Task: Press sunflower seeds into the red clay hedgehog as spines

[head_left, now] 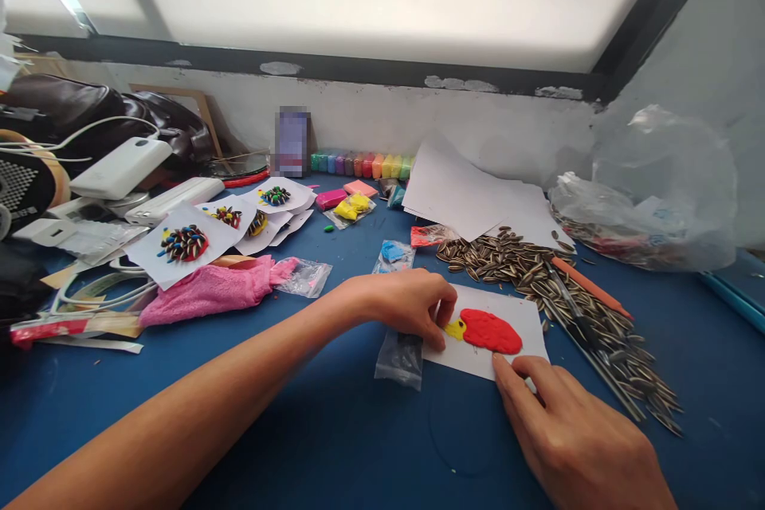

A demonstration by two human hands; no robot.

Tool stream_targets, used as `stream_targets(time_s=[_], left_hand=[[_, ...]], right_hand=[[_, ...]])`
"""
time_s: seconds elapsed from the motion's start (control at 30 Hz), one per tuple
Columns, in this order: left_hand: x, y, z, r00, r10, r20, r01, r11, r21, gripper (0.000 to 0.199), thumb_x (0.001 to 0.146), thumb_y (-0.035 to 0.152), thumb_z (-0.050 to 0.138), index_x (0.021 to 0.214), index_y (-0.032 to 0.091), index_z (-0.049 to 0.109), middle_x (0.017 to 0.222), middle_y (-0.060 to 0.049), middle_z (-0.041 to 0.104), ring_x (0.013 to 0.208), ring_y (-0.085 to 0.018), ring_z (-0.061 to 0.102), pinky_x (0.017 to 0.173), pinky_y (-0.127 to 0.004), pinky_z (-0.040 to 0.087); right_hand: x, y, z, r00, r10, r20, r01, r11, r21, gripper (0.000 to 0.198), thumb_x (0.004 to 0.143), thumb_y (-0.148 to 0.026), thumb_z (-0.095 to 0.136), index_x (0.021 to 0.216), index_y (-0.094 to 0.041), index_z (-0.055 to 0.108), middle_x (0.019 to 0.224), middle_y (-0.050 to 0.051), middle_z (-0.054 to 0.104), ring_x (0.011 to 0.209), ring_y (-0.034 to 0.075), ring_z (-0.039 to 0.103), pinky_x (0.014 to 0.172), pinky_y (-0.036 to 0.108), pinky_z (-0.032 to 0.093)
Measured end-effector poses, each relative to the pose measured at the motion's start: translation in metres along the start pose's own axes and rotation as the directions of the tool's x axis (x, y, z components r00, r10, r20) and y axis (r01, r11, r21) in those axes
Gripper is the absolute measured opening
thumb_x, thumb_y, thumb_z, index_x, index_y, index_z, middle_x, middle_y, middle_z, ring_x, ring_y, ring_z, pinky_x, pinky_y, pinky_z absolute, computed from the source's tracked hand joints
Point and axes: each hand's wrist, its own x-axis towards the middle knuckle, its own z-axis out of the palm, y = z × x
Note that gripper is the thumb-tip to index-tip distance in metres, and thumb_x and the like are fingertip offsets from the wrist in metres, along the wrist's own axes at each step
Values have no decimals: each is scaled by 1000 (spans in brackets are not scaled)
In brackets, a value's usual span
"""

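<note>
Red clay (493,332) on paper (529,317) is flanked by left hand (418,307) and right hand (574,422).
Both grips are partly hidden, closure cannot be told; seeds (490,256), crossed by a pen (566,296), are heaped beyond the right.

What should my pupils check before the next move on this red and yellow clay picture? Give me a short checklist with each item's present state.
1. White card lying on the blue table: ok.
2. Both hands at the card: ok; the left hand is by the yellow clay, the right hand at the near edge.
3. Red clay meeting the yellow clay: ok, they adjoin.
4. Striped seeds near the card: ok, in a loose pile beside it.
5. Seed pile free of tools: not ok; a pen lies across it.
6. Anything pinched in the left fingertips: cannot tell; the fingers hide it.
</note>
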Motion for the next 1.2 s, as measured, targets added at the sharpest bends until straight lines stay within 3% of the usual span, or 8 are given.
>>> stream_targets(time_s=[0.47,0.67,0.83,1.07,1.2], left_hand=[[0,-1,0,1000,15,-1,-15,1000,3,17,73,27,71,82,18,59,78,1,63,68,-13,57,56,-23,38],[0,1,1,1000,6,7,-6,1000,27,18,74,29,71,84,18,60,79,1,64,69,-13,57,57,-24,38],[0,0,0,1000,3,4,-3,999,34,18,74,28,72,83,18,60,78,2,63,69,-13,56,57,-23,37],[0,0,0,1000,8,4,-8,999,36,18,74,29,71,83,18,60,78,2,63,68,-12,55,56,-23,37],[-1,1,1,1000,1,4,-1,999,41,18,74,29,71,84,18,61,80,1,64,70,-13,56,57,-24,38]], right_hand=[[-3,0,-4,997,-74,38,75,997,-26,45,83,5,31,98,-7,72,81,11,71,60,17,63,54,31,43],[-4,0,-5,997,-77,27,78,997,-19,46,87,4,29,101,-6,72,85,13,73,64,19,65,57,31,43],[-4,-2,-2,998,-55,-30,55,998,-15,37,98,-10,35,100,-3,72,83,14,72,64,20,64,58,33,42],[-9,0,-2,999,-52,-1,52,999,11,42,98,-8,30,100,-8,72,86,12,72,67,19,65,60,32,44],[-7,1,-4,999,-22,-24,22,999,23,40,101,-17,32,102,-9,72,85,11,73,69,19,67,62,32,46]])
